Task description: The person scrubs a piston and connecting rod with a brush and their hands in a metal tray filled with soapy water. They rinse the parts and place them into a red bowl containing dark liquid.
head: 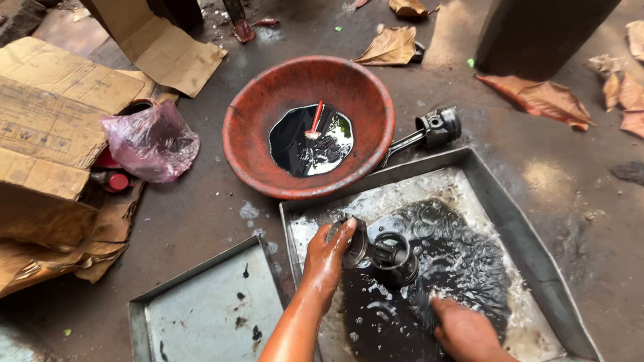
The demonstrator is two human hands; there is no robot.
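My left hand [327, 255], wet with oil, grips the top of a dark piston [392, 258] that lies in black oily liquid inside a metal tray [510, 214]. My right hand [466, 332] rests lower in the same tray, fingers down in the liquid just right of the piston; whether it holds anything is hidden. A second piston with its rod [429, 131] lies on the ground between the tray and a red basin [268, 100].
The red basin holds black liquid and a red-handled brush [314, 124]. A second, shallower metal tray [208, 312] lies at the lower left. Cardboard [54, 114] and a pink plastic bag [151, 141] lie left. Dry leaves [543, 97] and a dark post [530, 33] are at the far right.
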